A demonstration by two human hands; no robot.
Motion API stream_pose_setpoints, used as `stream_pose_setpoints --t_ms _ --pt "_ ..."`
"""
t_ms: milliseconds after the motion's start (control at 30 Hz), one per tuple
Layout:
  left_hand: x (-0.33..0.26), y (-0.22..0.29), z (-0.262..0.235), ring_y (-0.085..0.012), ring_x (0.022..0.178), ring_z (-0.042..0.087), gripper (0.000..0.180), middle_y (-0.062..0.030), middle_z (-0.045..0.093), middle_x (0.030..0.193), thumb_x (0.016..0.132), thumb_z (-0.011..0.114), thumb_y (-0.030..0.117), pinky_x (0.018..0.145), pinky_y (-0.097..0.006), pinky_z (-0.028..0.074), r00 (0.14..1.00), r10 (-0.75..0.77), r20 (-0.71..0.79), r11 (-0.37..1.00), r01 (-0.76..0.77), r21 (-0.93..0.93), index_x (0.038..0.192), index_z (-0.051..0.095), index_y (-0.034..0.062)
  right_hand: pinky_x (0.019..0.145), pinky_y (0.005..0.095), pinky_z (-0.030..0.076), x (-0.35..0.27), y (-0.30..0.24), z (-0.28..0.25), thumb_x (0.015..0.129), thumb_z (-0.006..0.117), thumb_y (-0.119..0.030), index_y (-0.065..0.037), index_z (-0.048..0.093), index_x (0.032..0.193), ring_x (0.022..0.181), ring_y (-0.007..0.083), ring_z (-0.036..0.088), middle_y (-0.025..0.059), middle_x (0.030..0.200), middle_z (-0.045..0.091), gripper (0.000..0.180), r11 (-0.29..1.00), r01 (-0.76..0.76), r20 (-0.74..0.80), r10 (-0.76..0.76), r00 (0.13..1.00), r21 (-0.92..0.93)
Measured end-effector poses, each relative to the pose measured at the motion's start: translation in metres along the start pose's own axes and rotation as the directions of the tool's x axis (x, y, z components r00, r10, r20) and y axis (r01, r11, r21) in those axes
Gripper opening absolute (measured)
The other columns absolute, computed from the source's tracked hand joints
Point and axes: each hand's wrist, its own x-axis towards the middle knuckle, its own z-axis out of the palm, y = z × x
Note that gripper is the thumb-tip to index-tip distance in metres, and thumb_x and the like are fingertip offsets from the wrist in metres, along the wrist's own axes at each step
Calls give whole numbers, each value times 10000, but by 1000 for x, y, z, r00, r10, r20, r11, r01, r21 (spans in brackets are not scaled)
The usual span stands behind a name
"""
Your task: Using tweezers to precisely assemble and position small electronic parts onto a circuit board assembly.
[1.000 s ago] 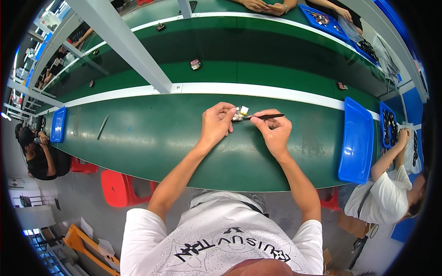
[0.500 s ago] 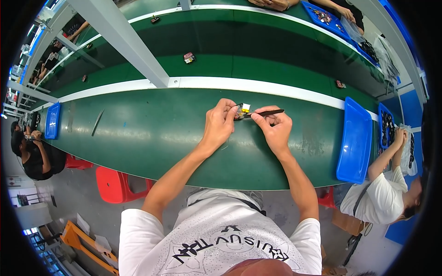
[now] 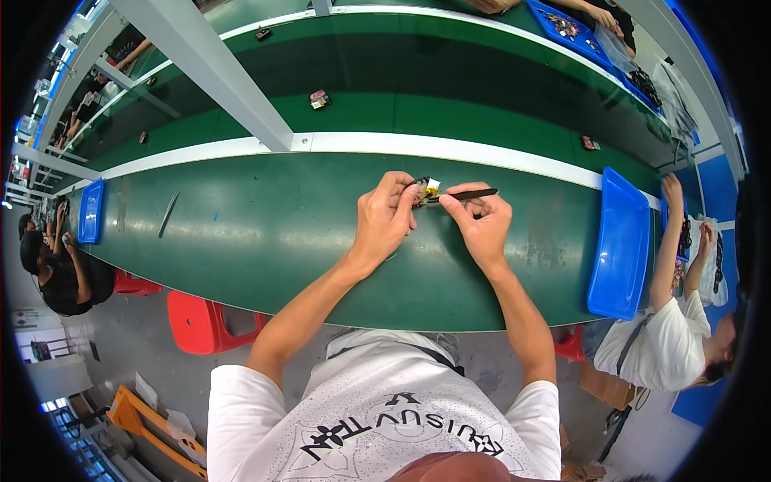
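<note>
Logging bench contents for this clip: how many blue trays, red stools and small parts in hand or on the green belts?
Blue trays: 3
Red stools: 3
Small parts: 5
Total: 11

Both bare forearms come up from the lower edge and converge toward the middle, elbows apart, so the arms form a narrow V. The left hand (image 3: 384, 221) shows its back to the camera, wrist nearly straight, fingers curled inward with thumb and forefinger pinched together at the tip. The right hand (image 3: 480, 221) sits just beside it, also back-up, knuckles raised, its fingers bent and closed in a fine pinch pointing toward the left hand. The fingertips of the two hands nearly meet. Short white sleeves cover the upper arms.
</note>
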Motion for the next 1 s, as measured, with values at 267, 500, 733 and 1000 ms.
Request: stream_pose_setpoints --t_ms 267,500,733,1000 --pt "-1 1 1 -119 556 643 164 -114 682 820 1015 605 54 440 -239 496 999 31 -10 1000 -31 -3 1113 583 -76 448 200 217 0 2 -1 835 825 -24 26 736 910 487 -23 339 -82 582 525 126 1000 3 -11 -3 1000 -19" --pt "-1 1 1 -127 565 655 167 -117 687 815 1016 604 55 444 -243 503 1000 15 -9 1000 -15 -6 1112 592 -80 449 202 214 0 -2 1 834 833 -33 21 739 904 488 -24 335 -85 581 522 129 999 19 -7 -20 1000 -41" --pt "-3 1 3 -134 572 662 167 -130 696 838 1016 600 46 447 -245 511 999 31 8 998 -30 -55 1119 591 -86 468 182 288 1 -1 -3 862 798 6 38 721 931 546 -22 428 -40 679 615 107 992 -80 55 75 996 100" --pt "-1 0 2 -150 567 674 159 -122 683 816 1016 590 37 446 -249 523 1000 -14 24 992 17 -127 1113 589 -89 579 168 462 2 -4 -4 888 761 34 66 691 976 731 55 653 93 871 733 118 955 -177 118 152 981 240"
